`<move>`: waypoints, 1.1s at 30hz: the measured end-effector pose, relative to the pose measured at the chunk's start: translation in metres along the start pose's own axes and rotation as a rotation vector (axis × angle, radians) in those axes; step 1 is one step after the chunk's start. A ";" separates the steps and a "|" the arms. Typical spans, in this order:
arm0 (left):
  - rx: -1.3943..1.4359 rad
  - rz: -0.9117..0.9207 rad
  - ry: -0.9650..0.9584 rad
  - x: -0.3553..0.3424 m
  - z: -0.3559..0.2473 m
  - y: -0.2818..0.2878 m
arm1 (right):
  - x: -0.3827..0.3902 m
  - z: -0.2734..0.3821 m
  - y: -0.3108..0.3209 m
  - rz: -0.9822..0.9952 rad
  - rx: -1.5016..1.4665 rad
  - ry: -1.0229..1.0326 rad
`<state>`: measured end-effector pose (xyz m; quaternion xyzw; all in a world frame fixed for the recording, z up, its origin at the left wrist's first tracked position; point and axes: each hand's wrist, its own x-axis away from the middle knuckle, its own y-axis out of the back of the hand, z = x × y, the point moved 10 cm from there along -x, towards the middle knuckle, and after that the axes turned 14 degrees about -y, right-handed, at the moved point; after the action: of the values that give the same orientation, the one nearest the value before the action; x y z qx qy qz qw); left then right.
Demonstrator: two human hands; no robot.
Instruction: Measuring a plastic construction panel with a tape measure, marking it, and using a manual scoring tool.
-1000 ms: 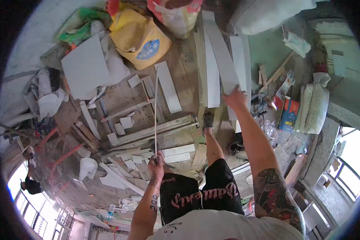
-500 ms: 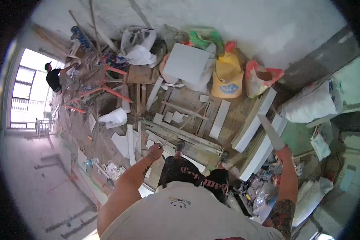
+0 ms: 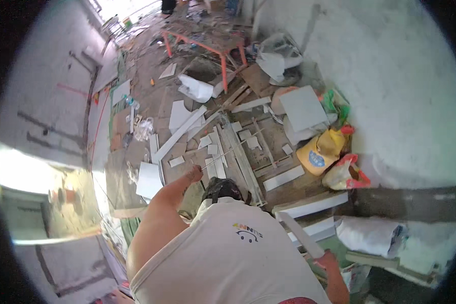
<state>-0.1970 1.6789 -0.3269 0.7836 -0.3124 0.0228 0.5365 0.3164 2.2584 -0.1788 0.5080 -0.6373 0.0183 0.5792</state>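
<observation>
A long pale board (image 3: 301,234) is gripped at its near end by the right hand (image 3: 327,260), with the fingers closed on it. Its far end is seen over the white boards (image 3: 315,205); whether these are touched cannot be told. A thin rod (image 3: 231,150) is held in the closed left hand (image 3: 194,173). Farther, a yellow bag (image 3: 316,149) is placed near the wall (image 3: 390,101).

"What's in the right hand (image 3: 327,260)?"
"One end of a white strip (image 3: 302,236) — its other end meets a long white board (image 3: 315,204) in view."
"And the left hand (image 3: 195,174)?"
"Gripping a thin rod (image 3: 228,152), aslant above the littered floor (image 3: 146,61)."
"Further off?"
"A yellow bag (image 3: 321,151) near the wall (image 3: 385,91) — and an orange frame (image 3: 223,71)."
</observation>
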 end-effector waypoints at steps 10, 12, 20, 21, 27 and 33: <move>0.373 -0.033 0.292 0.070 0.181 -0.181 | -0.001 0.034 0.032 0.008 0.411 0.052; 0.514 -0.075 0.229 0.091 0.198 -0.188 | 0.021 0.069 0.064 0.006 0.462 0.062; 0.393 -0.203 0.370 0.158 0.200 -0.049 | 0.118 0.173 0.158 -0.210 0.586 -0.036; 0.396 -0.205 0.381 0.159 0.226 -0.068 | 0.122 0.187 0.166 -0.211 0.596 -0.029; 0.721 -0.219 0.534 0.195 0.277 -0.060 | 0.197 0.346 0.223 -0.494 0.520 0.413; 0.793 -0.628 0.732 0.296 0.311 -0.052 | 0.213 0.498 0.243 -0.463 0.624 0.511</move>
<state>-0.0256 1.2869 -0.3914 0.9191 0.1692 0.2450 0.2580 -0.1645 1.9373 -0.0436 0.7660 -0.3083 0.2039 0.5260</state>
